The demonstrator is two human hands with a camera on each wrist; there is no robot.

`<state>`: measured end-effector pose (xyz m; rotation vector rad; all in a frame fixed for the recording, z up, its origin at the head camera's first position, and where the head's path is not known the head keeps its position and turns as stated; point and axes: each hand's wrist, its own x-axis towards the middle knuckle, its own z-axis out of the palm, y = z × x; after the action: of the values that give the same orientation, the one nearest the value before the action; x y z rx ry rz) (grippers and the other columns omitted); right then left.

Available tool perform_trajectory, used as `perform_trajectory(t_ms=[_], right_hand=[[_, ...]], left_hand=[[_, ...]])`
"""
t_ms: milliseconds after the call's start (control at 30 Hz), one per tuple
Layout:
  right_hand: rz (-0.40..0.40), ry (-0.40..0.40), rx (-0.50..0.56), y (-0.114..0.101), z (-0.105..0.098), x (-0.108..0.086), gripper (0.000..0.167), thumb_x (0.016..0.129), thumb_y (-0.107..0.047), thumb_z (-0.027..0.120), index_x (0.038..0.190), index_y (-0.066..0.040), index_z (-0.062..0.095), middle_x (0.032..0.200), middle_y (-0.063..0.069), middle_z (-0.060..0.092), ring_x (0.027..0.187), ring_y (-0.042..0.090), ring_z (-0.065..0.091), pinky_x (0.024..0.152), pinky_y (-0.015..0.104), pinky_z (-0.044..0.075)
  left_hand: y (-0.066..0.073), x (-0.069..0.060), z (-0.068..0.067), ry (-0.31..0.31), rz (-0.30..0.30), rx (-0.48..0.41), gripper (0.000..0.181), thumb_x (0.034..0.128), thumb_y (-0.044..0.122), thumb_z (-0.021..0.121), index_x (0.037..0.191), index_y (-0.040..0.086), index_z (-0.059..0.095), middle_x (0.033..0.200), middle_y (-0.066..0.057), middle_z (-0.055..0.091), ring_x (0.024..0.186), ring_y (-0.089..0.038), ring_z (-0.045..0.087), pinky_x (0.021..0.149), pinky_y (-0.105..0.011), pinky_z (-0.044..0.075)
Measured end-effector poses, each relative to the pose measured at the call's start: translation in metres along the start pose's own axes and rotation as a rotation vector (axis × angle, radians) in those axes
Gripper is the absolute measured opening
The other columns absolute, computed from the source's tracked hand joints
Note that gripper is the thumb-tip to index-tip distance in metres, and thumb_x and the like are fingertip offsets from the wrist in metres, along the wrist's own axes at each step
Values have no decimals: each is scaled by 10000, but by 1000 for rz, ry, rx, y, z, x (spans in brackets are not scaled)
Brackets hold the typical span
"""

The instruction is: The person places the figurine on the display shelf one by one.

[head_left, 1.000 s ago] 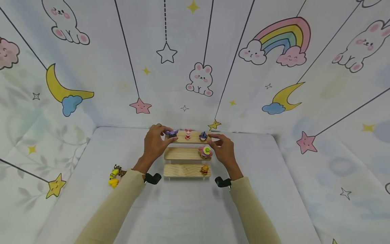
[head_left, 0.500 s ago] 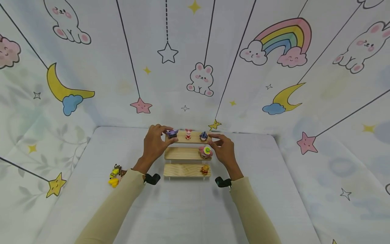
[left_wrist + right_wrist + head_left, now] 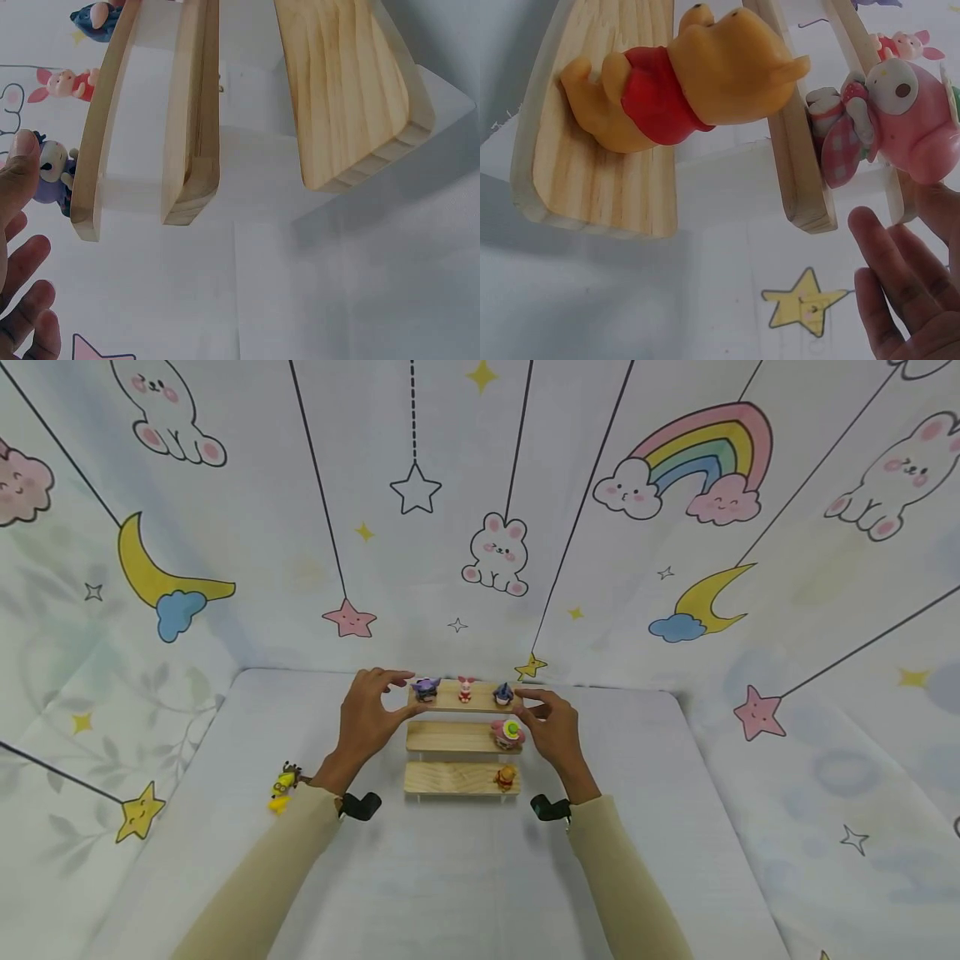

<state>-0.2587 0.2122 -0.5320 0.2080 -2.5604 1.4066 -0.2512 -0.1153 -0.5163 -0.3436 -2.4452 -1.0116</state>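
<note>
Left hand point(image 3: 366, 714): wide beside purple figure point(image 3: 426, 689) — avoid brushing.
Right hand point(image 3: 555, 727): at top shelf point(image 3: 483, 697), right edge — cannot tell grip; keep steady.

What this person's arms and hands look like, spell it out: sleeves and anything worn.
The sleeves are long, plain and beige, ending near the wrists. The left hand and right hand are ungloved. Each wrist bears a small black device, likely its camera.
</note>
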Motion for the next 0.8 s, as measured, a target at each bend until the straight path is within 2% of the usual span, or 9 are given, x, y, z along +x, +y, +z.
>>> perform_trajectory(t_ms=[233,367,567,800], right_hand=[[5,-3,-11,1,0,0,306,973,-264,780,1272,-199,772,1293,28,759,998,249,788,840,423,605],[11,-7,-10,1,1,0,311,975,-274,776,1278,-205,769,1310,13,755,1005,244,787,827,402,601],[14,-5,-10,1,1,-1,315,977,-292,774,1283,-215,768,1307,24,753,1004,252,784,812,394,591],[7,-1,-6,3,1,-1,333,970,-314,780,1284,-203,771,1311,32,752,1011,263,787,847,457,616]], left_hand=[[-11,-12,-15,20,8,-31,612,781,312,967,1327,159,735,1182,-88,756,1024,-288,603,837,-454,498],[-18,-20,-25,16,-15,-23,625,774,284,972,1337,154,734,1209,-97,758,1056,-315,611,858,-477,498],[-32,-30,-38,16,-37,16,621,775,286,972,1339,173,737,1215,-93,760,1068,-318,619,803,-416,478],[-45,-41,-56,18,-70,44,581,787,227,966,1321,153,750,1199,-99,763,1056,-290,608,785,-389,447]])
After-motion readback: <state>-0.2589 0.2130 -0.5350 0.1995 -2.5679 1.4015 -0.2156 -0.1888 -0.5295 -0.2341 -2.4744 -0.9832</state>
